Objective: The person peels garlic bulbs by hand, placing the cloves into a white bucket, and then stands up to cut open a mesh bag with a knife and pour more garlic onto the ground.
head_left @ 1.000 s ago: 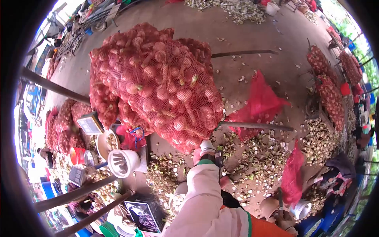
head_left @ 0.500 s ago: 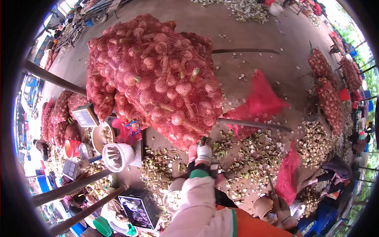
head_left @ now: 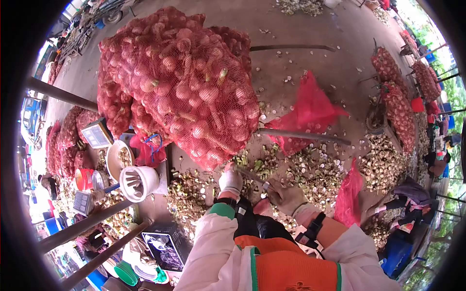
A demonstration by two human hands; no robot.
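Observation:
A large red mesh sack of garlic bulbs [head_left: 179, 92] fills the upper middle. Just below its lower end is my left hand [head_left: 230, 180], gloved in white, fingers closed; whatever they grip is too small to make out. My right hand [head_left: 287, 196], in a pale glove, is closed around the handle of a knife [head_left: 252, 175]. The blade points left, its tip close to the fingers of my left hand. Garlic stems and trimmings [head_left: 301, 182] cover the ground beyond both hands.
White bucket [head_left: 138, 183], weighing scale [head_left: 97, 135] and black crate [head_left: 165, 250] stand on the left, with metal bars [head_left: 92, 225] crossing there. Red mesh bags [head_left: 308, 119] lie right of the sack. A person [head_left: 410, 206] sits at far right near heaped garlic [head_left: 386, 157].
My right hand has come up from the lower right with the knife, beside my left hand. My left hand has drawn slightly away from the sack's lower end. The view has shifted a little.

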